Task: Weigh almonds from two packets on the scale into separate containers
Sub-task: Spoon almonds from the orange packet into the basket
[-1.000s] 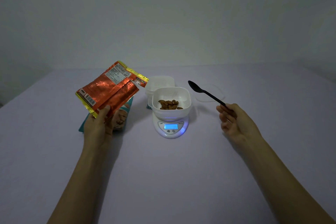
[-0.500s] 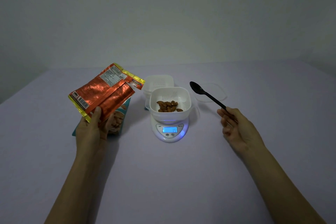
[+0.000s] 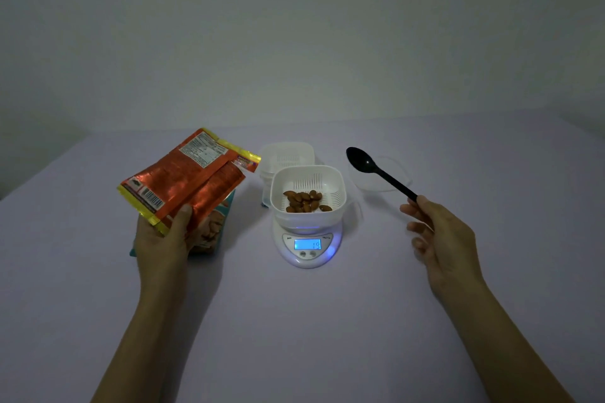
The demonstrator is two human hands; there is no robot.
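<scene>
A white scale [image 3: 307, 247] with a lit blue display sits mid-table. On it stands a white square container [image 3: 307, 193] holding several almonds [image 3: 306, 201]. My left hand [image 3: 162, 239] grips the lower corner of an orange foil packet [image 3: 186, 178], held tilted above the table, left of the scale. Beneath it lies a teal packet [image 3: 216, 232] picturing almonds. My right hand [image 3: 442, 235] pinches the handle of a black spoon [image 3: 376, 172], whose empty bowl points up and left, to the right of the container.
A second white container [image 3: 288, 155] stands just behind the scale. A clear lid [image 3: 397, 173] lies on the table behind the spoon. The table is covered in a pale lilac cloth, with a plain wall behind.
The orange packet and my left hand have drifted left, away from the container. The spoon has stayed almost where it was.
</scene>
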